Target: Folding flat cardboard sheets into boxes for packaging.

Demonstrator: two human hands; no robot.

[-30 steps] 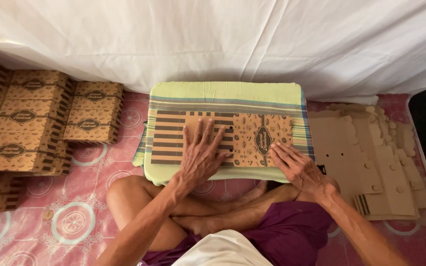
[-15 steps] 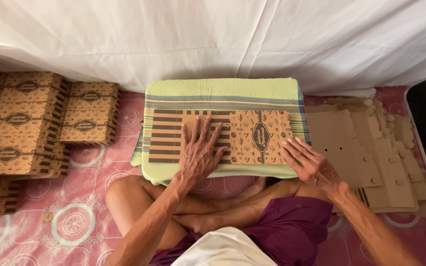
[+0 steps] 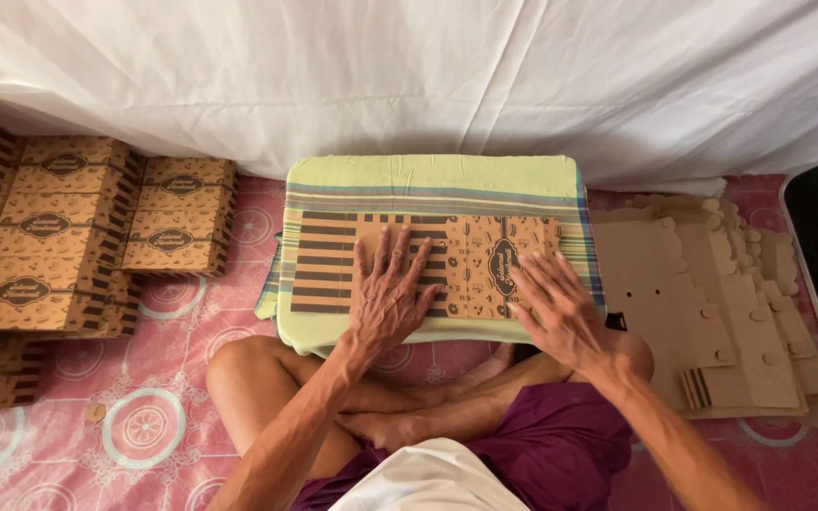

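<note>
Since half a second ago we see little change: our right hand [image 3: 560, 308] has crept slightly inward over the printed panel, while our left hand [image 3: 387, 293] stays put. Fingers of both hands lie spread and pressed flat, pinching nothing, on the flat box blank [image 3: 418, 263], whose long axis runs left to right across the green cushion [image 3: 428, 175]. Folded boxes [image 3: 78, 227] stack at far left, plain blanks [image 3: 712, 303] at right, nearer our right hand.
</note>
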